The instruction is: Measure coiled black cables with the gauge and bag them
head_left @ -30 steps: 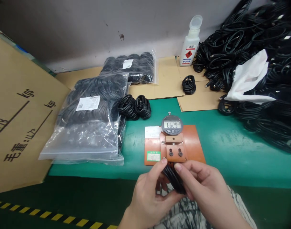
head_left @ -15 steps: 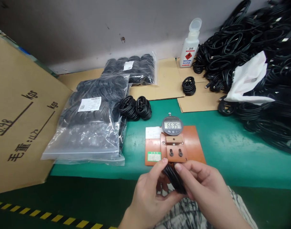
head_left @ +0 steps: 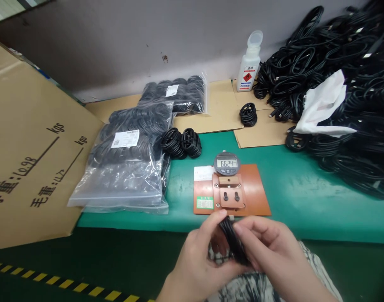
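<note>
One slanted coil [head_left: 233,241] — plug [head_left: 231,217] toward gauge [head_left: 227,163]

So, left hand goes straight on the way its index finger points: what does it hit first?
Likely the near edge of the brown base plate under the gauge; whether the left hand would clear it in height is unclear.

Left hand [head_left: 196,253] and right hand [head_left: 273,249] holding coiled black cable [head_left: 235,243], digital gauge [head_left: 227,163] beyond, cable heap [head_left: 368,98] at right
</note>
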Demonstrator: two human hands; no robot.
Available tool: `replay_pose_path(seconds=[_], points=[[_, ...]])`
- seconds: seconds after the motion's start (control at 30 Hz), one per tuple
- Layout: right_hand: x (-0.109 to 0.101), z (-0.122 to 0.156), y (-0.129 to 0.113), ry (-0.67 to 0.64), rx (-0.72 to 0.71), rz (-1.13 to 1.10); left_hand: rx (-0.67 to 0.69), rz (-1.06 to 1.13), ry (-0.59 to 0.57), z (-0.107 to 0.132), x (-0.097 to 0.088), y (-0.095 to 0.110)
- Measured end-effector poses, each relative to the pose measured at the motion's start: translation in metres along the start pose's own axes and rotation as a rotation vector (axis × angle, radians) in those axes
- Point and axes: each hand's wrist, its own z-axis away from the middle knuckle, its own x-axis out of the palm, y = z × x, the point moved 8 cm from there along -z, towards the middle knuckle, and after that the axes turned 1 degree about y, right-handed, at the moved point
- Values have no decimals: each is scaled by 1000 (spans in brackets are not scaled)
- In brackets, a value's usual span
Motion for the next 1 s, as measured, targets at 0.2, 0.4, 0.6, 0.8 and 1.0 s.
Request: replay_pose_path(seconds=[0.2,0.4,0.6,0.8,1.0], points=[[5,16,1,-246,119,93,-243,155,-150,26,12,-11],[1,27,7,-297,165,106,-355,309,-155,45,23,-11],[-4,36,17,-328,182,159,-413,359,-198,53,29,-11],[-12,44,3,-76,-87,154,-438,486,-202,51,38,9],[-17,56,-3,-56,-233,203,-447,578,47,54,40,9]])
